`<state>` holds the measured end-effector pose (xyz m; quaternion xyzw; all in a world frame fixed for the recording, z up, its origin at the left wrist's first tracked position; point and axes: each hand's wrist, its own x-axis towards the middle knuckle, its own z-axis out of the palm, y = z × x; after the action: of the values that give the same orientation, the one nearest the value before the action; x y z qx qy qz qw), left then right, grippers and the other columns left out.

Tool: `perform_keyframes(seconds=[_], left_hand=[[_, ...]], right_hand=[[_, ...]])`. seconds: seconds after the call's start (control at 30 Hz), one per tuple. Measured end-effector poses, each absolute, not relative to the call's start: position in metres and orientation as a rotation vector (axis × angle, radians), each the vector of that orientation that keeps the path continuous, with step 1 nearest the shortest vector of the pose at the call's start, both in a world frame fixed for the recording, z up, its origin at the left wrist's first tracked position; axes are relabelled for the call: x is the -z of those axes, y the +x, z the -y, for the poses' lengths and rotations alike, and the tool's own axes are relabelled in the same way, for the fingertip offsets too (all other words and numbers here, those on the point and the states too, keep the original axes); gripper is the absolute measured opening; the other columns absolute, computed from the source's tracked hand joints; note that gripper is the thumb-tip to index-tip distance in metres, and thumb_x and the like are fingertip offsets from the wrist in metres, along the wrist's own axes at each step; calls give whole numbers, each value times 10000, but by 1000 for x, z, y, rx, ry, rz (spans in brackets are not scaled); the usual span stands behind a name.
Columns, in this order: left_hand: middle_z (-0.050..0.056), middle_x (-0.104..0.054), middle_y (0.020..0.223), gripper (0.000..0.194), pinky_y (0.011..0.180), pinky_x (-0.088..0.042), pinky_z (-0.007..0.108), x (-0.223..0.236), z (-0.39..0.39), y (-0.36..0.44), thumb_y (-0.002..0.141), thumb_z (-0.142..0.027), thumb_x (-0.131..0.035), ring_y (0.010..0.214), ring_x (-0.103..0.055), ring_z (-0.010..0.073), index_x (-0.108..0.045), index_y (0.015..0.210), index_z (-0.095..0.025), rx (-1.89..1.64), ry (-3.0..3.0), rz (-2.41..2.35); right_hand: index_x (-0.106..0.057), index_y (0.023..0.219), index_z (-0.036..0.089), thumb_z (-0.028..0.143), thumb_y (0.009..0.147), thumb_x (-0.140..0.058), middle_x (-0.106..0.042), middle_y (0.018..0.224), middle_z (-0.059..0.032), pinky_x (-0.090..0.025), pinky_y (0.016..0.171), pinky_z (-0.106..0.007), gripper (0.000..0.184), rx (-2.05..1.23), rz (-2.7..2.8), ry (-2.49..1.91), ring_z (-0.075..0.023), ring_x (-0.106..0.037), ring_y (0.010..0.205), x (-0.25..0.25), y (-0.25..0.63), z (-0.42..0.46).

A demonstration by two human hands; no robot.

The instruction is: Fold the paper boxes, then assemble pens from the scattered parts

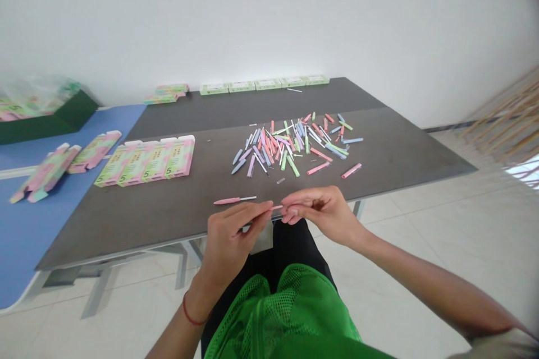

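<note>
Pink pen piece (pixel 275 207) clamped between left hand (pixel 231 244) and right hand (pixel 318 213) fingertips; light, stiff, slick, best pinched by its barrel. Loose pink pen (pixel 233 200) lies near worktop (pixel 126 224) front edge.

**Loose pens** (pixel 290 146): pastel pink, sky blue, mint green and lilac, lying mixed, some showing silver tips.
**Single pen** (pixel 233 200): pink body, silver tip showing.
**Pink piece** (pixel 276 207): showing pale pink between the left hand (pixel 236 241) and right hand (pixel 320 213).
**Counter** (pixel 379 162): dark grey top, pale metal legs.
**Flat cartons** (pixel 147 161): mint green and pink panels, patterned with printed blocks and a "5".
**Table** (pixel 37 235): blue top.
**Mesh top** (pixel 286 314): bright green, open-holed weave.
**Trousers** (pixel 290 241): black.
**Wrist cord** (pixel 184 308): red, showing on the left wrist.
</note>
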<state>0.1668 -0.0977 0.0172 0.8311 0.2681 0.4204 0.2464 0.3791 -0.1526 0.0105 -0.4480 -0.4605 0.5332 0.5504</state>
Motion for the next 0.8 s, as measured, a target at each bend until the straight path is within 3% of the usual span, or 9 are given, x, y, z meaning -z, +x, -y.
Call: perform_keyframes(seconds=[0.47, 0.67, 0.8], left_hand=[[12, -806, 971, 178, 845, -589, 220, -20, 100, 165, 926, -118, -721, 840, -755, 121, -774, 1074, -202, -1103, 2311, -694], [33, -788, 1037, 230, 862, -578, 222, -20, 96, 160, 966, -109, -657, 907, -743, 127, -768, 1142, -207, -981, 2411, -629], [43, -786, 1019, 201, 850, -579, 223, -18, 98, 162, 957, -110, -667, 890, -742, 133, -771, 1110, -190, -1051, 2441, -657]], right_hand=[[-828, 954, 174, 433, 775, -872, -806, 779, -67, -680, 694, -344, 318, -1338, 1094, -1085, -206, -786, 707, -8, 379, 150], [-820, 856, 160, 421, 767, -879, -782, 708, -62, -645, 612, -285, 283, -1281, 1172, -1164, -183, -760, 625, -13, 381, 151], [-796, 846, 142, 464, 735, -893, -781, 722, -69, -638, 567, -293, 354, -1390, 1064, -1174, -200, -765, 611, -15, 379, 150]])
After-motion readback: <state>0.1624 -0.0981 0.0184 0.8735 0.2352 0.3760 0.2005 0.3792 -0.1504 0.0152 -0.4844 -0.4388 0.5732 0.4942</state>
